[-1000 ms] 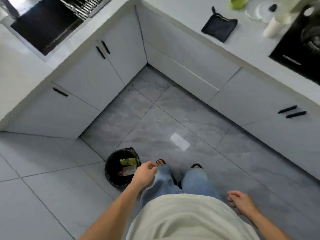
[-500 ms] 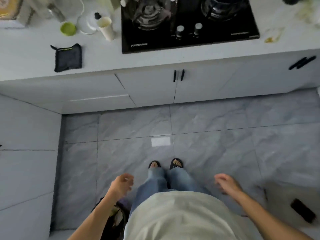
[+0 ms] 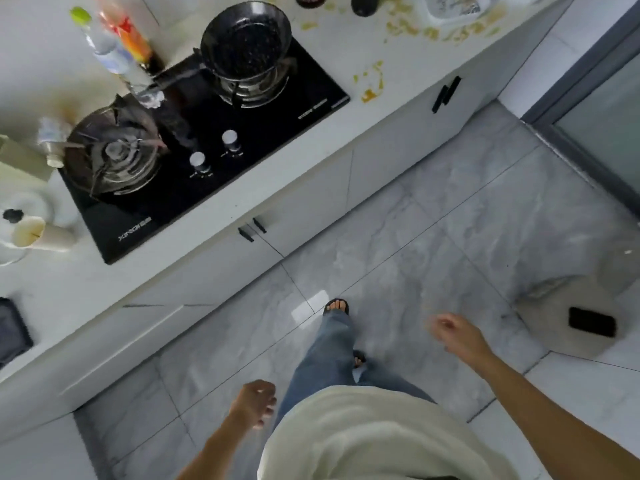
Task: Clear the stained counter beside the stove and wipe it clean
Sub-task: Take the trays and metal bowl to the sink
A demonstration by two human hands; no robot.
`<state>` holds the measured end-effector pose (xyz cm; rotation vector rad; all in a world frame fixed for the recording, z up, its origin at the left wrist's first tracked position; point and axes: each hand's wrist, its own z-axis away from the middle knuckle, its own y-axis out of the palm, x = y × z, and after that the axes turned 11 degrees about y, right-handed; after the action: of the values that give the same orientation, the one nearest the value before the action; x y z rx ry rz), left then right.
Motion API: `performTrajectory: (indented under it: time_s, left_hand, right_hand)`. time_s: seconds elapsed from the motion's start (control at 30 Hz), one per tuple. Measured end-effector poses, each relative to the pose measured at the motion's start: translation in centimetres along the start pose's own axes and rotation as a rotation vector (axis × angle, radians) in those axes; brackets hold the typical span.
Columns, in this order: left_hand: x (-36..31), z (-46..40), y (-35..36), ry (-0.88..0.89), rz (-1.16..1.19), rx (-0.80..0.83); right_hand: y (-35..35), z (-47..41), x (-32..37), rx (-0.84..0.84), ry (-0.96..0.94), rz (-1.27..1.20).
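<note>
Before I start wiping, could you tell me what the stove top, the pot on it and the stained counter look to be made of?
The stove top looks like glossy black glass: flat and reflective, with printed lettering. The pot seems to be dark metal, with a speckled inside that may be enamel or non-stick. The counter is a smooth white slab, stone or composite, with yellowish stains.

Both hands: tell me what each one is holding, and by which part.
Nothing is held. The left hand hangs loosely curled and empty, and the right hand is open and empty above the floor.

Both hands empty over floor: left hand (image 3: 254, 401), right hand (image 3: 453, 332); yellow stains (image 3: 372, 81) on counter (image 3: 398, 98) beside stove (image 3: 204, 140).
</note>
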<state>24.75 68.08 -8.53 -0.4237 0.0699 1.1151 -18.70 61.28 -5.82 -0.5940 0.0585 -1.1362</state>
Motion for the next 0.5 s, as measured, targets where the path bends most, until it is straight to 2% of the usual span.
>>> performTrajectory:
  time_s: [0.3, 0.4, 0.5]
  left_hand:
    - [-25.0, -4.9, -0.4, 0.296, -0.177, 0.154]
    - [-32.2, -5.8, 1.4, 0.389, -0.263, 0.164]
    - [-37.8, -6.3, 3.7, 0.463, -0.321, 0.166]
  right_hand:
    - [-0.6, 1.5, -7.0, 0.013, 0.451, -0.333]
    - [-0.9, 1.9, -8.6, 0.012, 0.541, -0.389]
    - [-2.2, 1.2, -9.5, 0.005, 0.554, -0.411]
